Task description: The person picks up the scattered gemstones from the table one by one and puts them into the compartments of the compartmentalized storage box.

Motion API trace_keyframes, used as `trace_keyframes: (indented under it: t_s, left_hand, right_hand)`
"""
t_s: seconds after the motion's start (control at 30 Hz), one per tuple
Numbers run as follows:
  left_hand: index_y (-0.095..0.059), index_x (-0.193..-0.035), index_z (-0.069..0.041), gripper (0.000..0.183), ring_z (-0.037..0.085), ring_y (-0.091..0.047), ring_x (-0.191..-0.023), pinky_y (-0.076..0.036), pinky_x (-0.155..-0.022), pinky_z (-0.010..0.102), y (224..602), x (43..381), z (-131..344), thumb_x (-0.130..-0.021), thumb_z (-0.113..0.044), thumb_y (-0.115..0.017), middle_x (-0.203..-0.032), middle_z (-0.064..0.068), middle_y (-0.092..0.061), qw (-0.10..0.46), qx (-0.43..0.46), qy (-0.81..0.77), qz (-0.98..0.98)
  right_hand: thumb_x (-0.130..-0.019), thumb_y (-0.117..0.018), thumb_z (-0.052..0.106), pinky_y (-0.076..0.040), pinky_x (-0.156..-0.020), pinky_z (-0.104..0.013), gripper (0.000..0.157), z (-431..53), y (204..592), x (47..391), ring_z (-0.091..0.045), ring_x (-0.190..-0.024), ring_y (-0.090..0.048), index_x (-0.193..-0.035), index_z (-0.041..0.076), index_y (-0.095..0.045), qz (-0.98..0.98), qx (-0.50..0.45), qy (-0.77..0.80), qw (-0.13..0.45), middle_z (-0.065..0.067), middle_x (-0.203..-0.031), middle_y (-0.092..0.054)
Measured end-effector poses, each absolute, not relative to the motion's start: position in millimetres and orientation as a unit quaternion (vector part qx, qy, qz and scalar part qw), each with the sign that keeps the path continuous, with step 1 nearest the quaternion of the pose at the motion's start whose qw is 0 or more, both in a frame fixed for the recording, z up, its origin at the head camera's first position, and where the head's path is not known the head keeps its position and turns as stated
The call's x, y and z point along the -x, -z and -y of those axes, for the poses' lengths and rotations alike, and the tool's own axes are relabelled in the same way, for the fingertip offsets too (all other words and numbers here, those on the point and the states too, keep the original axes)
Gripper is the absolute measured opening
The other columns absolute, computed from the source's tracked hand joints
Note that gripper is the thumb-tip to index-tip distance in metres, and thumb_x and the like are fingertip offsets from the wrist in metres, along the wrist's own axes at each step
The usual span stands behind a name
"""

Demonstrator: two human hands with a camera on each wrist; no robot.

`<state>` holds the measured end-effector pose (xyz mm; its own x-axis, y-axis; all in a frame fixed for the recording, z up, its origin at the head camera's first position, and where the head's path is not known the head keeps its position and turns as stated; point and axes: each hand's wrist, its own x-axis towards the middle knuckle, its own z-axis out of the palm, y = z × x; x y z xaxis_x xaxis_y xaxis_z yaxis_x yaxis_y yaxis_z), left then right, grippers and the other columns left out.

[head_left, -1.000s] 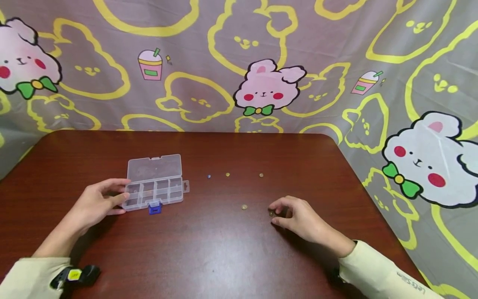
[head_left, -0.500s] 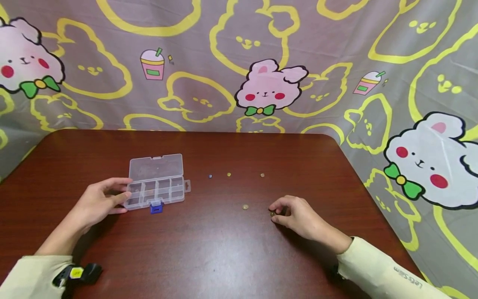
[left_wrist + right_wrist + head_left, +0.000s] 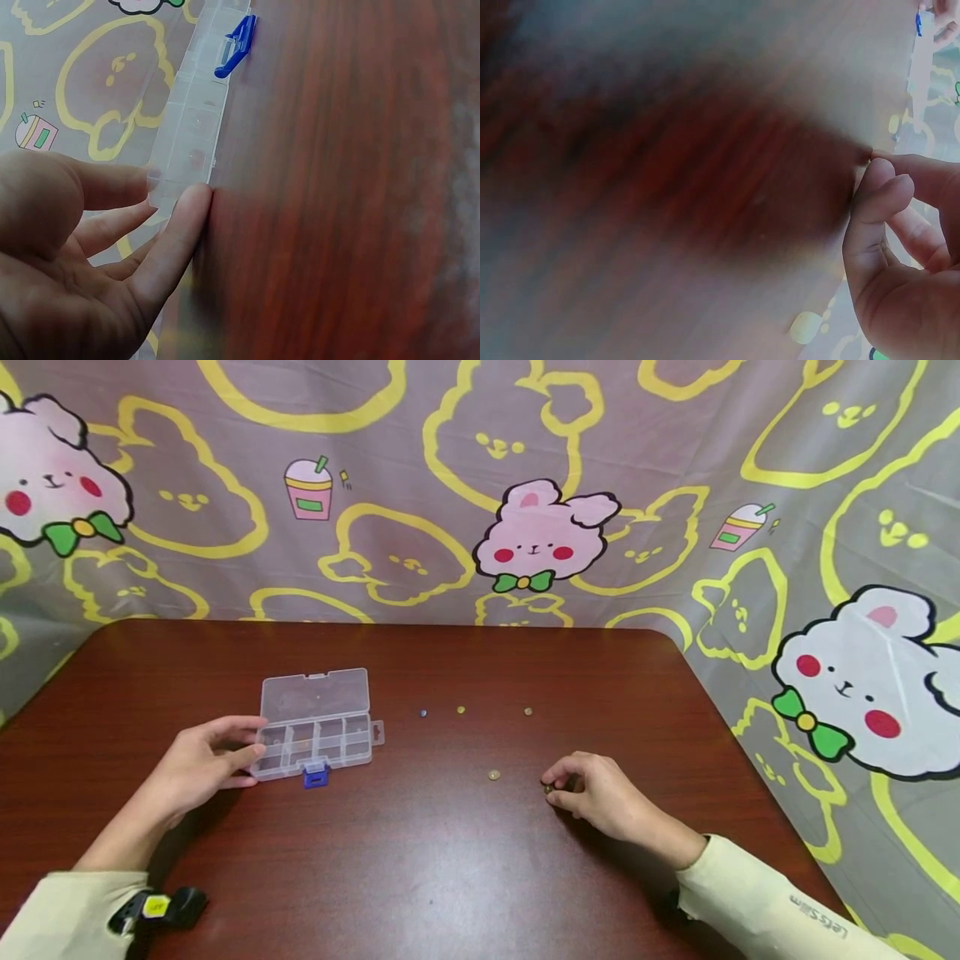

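Note:
In the head view my left hand grips the left end of a clear plastic compartment box. The lid lies folded back, and a blue latch hangs at the front. The left wrist view shows the thumb along the box's edge, fingers on the other side. Further right, my right hand has its thumb and fingertips around a small round brownish-gold piece low over the table. In the right wrist view the fingers mostly hide that piece.
A similar round piece lies left of my right hand. Farther back are a tiny blue piece, a yellowish one and a brownish one. Patterned cloth hangs behind the brown table.

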<state>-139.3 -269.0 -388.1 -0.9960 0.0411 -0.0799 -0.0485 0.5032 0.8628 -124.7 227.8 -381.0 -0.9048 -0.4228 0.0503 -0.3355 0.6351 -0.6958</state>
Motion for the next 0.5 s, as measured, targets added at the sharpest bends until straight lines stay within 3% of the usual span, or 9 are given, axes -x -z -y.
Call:
trace_keyframes:
  t_s: [0.5]
  left_hand:
    - [-0.047,-0.14,0.008,0.045,0.016,-0.065,-0.074,-0.062,-0.064,0.034,388.7,138.6,269.4,-0.099,-0.005,-0.062,-0.121,0.031,-0.051,0.042,-0.002,-0.505,-0.862]
  right_hand:
    - [-0.083,-0.077,-0.003,-0.05,-0.046,-0.025,0.014,-227.4,379.7,125.3,-0.006,-0.05,-0.054,-0.087,0.009,-0.071,-0.907,0.203,0.364,0.067,0.003,-0.078,-0.062]
